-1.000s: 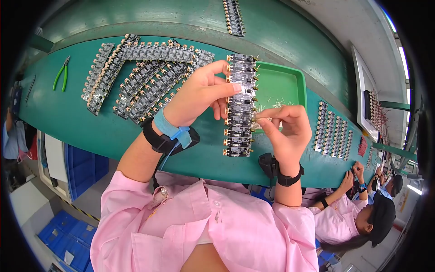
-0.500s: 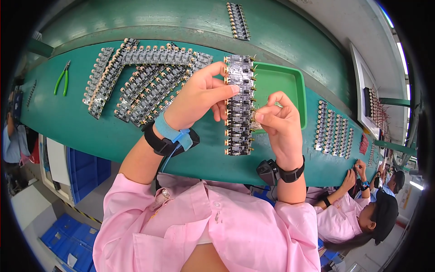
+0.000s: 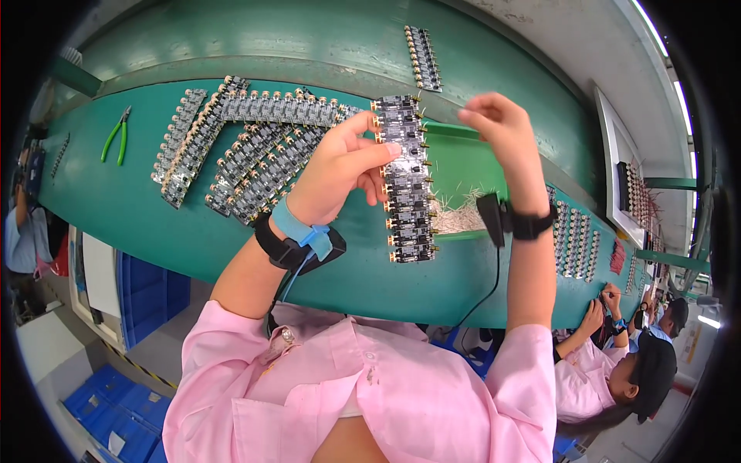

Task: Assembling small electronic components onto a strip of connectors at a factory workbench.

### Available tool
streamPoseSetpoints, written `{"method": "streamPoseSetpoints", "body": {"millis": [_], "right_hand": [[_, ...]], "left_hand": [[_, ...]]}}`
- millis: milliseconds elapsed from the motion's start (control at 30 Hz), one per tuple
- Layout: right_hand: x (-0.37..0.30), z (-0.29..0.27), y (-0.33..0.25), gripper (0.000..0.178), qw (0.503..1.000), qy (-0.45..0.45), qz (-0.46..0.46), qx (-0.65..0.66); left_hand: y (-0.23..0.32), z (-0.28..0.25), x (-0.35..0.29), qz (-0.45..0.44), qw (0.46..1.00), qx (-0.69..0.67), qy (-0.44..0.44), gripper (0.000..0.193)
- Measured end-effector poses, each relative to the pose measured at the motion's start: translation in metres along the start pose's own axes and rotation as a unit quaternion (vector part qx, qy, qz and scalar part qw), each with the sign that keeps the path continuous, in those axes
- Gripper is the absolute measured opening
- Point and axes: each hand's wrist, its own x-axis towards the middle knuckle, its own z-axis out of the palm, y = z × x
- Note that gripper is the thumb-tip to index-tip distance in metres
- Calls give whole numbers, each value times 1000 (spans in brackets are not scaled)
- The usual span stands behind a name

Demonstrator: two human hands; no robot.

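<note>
My left hand grips a long strip of circuit boards, thumb on its face, and holds it upright above the bench. Pale components line the strip's left edge, and small brassy pins stick out on the right. My right hand is raised to the right of the strip's upper end, over the far side of a green tray. Its fingers are curled together and slightly blurred; anything between them is too small to make out. Many thin, straw-coloured wire-like pieces lie in the tray's near end.
Overlapping board strips cover the bench to the left, with green-handled cutters beyond them. One strip lies at the back. More strips sit at right, near a co-worker's hands. A black cable hangs from my right wrist device.
My right hand has left the strip's right edge and moved up and away, over the tray. My left hand still holds the strip. The pieces in the tray now show.
</note>
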Motion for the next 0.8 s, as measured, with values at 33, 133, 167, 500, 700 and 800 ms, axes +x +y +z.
{"method": "streamPoseSetpoints", "body": {"millis": [33,133,167,500,700,800], "right_hand": [[21,4,12,22,996,3,-29,-89],[64,28,24,42,949,42,-21,-313],[73,33,29,42,948,46,-23,-313],[98,42,28,51,960,37,-1,-277],[40,63,-9,32,977,-105,-170,-71],[7,75,-25,21,955,-228,-172,81]], "left_hand": [[1,0,-1,4,1000,3,-1,22],[-1,-3,0,2,1000,-13,1,22],[-1,-2,0,5,1000,-11,-1,22],[3,0,-6,8,999,-38,-17,24],[5,3,-7,4,998,-43,-40,26],[5,4,-9,6,998,-46,-36,26]]}}
